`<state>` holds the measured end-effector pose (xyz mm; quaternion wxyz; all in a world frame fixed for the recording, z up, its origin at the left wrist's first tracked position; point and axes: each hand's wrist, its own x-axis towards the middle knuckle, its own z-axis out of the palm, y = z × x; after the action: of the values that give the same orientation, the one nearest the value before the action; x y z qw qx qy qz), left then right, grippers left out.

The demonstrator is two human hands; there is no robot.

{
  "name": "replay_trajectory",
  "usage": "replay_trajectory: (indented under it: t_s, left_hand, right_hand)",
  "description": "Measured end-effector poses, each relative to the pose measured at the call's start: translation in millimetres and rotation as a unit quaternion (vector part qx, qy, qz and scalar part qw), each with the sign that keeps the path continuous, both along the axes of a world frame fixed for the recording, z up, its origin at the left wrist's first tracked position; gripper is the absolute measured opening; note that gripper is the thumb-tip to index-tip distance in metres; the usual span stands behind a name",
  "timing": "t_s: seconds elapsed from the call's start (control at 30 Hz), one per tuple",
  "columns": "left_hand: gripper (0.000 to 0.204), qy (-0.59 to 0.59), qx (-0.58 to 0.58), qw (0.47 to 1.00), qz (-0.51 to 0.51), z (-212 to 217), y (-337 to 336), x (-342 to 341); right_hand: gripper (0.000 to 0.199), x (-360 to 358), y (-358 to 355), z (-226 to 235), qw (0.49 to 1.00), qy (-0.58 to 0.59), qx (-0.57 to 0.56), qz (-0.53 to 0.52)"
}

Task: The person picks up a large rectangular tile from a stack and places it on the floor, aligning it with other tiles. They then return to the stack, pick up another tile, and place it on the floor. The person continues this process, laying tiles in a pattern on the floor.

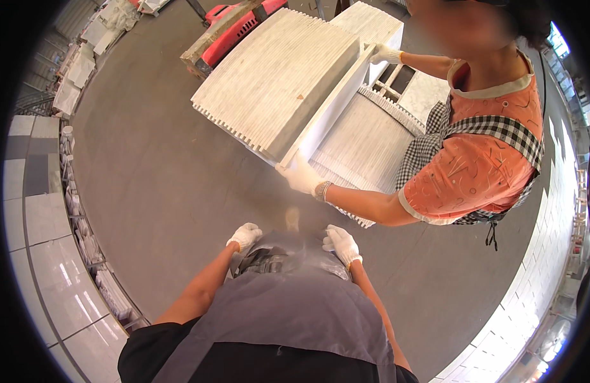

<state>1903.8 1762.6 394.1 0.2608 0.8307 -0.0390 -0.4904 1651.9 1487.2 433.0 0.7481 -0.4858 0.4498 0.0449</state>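
Ahead of you sit pale slabs [275,70] packed side by side. A co-worker [486,163] holds one white slab [334,113] beside them, two-handed. By your grey apron [301,313], your gloved left hand [245,235] and right hand [341,244] are half curled; whether they grip anything, I cannot tell.

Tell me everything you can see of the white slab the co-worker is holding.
The white slab is long, flat and thin, looks like stone, and is held on edge between a taller stack and a lower stack. The co-worker's gloved hands grip its two ends. Whether its underside touches anything is unclear.
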Motion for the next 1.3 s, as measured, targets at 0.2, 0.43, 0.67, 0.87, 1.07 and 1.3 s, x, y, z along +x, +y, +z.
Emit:
replay_trajectory:
  t_s: [0.2, 0.43, 0.67, 0.87, 1.07, 1.3]
  left_hand:
    - [0.047, -0.012, 0.012, 1.000, -0.010, -1.6, -8.3, -20.7]
    - [0.045, -0.001, -0.003, 1.000, -0.018, 2.0, -20.2, -56.5]
    - [0.048, -0.010, -0.004, 1.000, 0.030, 3.6, -31.5, -92.7]
    - [0.051, -0.032, 0.020, 0.999, 0.020, 18.6, -47.9, -117.8]
    - [0.050, -0.039, 0.028, 0.999, 0.013, 15.5, -66.1, -133.0]
    - [0.049, -0.058, 0.030, 0.998, -0.010, -1.4, -68.2, -121.0]
  right_hand:
    - [0.049, -21.3, -17.3, 0.1, 1.000, 0.006, -0.008, 0.024]
    - [0.047, -46.5, -33.1, 6.6, 1.000, 0.012, 0.004, 0.018]
    - [0.047, -66.1, -55.8, 24.0, 0.999, 0.022, 0.011, 0.037]
    - [0.048, -78.6, -75.0, 30.9, 0.998, 0.026, 0.005, 0.050]
    - [0.049, -93.1, -93.3, 27.8, 0.997, 0.028, -0.020, 0.066]
    - [0.050, -90.0, -95.5, 19.7, 0.998, 0.011, -0.008, 0.059]
